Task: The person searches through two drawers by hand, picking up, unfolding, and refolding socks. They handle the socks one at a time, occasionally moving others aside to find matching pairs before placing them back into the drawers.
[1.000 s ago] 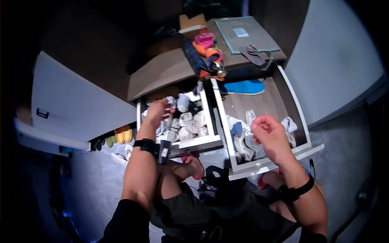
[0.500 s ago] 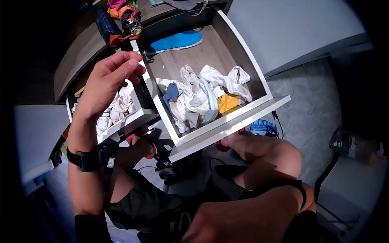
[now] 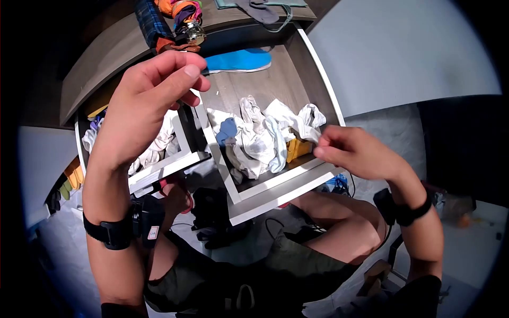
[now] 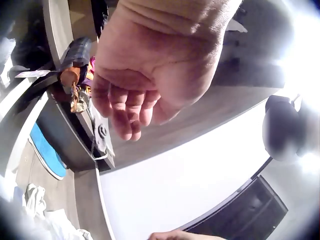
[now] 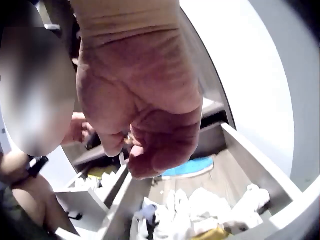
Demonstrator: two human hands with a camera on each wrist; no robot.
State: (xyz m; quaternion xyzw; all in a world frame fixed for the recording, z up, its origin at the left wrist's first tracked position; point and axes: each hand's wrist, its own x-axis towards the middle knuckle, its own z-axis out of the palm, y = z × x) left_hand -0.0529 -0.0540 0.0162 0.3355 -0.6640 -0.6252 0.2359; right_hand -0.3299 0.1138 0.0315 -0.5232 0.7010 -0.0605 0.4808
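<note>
- Hands apart from each other, nothing seen clamped in either: left hand (image 3: 143,108) loosely bent above left drawer (image 3: 164,173); right hand (image 3: 366,153) bent by the front right corner of right drawer (image 3: 322,79).
- White cloth pile (image 3: 254,143), probably socks: loose heap at the front of right drawer. Blue-grey cloth (image 3: 227,130) at its left edge, yellow cloth (image 3: 298,150) at front right.
- Blue shoe-like item (image 3: 238,61) farther back, same drawer, apart from heap.
- Handling, judged: light, limp, not fragile, little slip. Pieces look tangled, neighbours may drag along. Pinch a raised fold or free end, e.g. the end near the right hand.
- Head view: backs of hands mostly; right fingertips overlap a white end, contact unclear.
- Right wrist view: right palm shows, no cloth seen in it; heap lies past the fingers.
- Left wrist view: left palm and finger undersides, bare; head view hides most of that.
</note>
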